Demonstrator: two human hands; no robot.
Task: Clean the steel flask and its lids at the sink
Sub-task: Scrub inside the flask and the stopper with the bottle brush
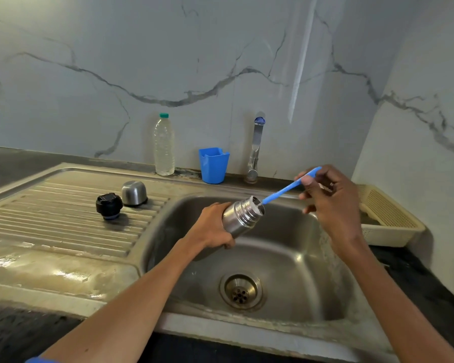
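Observation:
My left hand (212,226) grips the body of the steel flask (243,215) and holds it tilted over the sink basin (286,260), mouth pointing up and to the right. My right hand (330,195) pinches the blue handle of a bottle brush (286,189); the brush end is inside the flask's mouth and hidden there. On the ribbed draining board (63,218) to the left stand the black inner lid (109,206) and the steel cup lid (134,193), side by side.
A plastic water bottle (164,145), a blue cup (213,165) and the tap (256,150) stand along the marble back wall. A cream plastic basket (388,218) sits right of the sink. The drain (241,291) is open in the basin floor.

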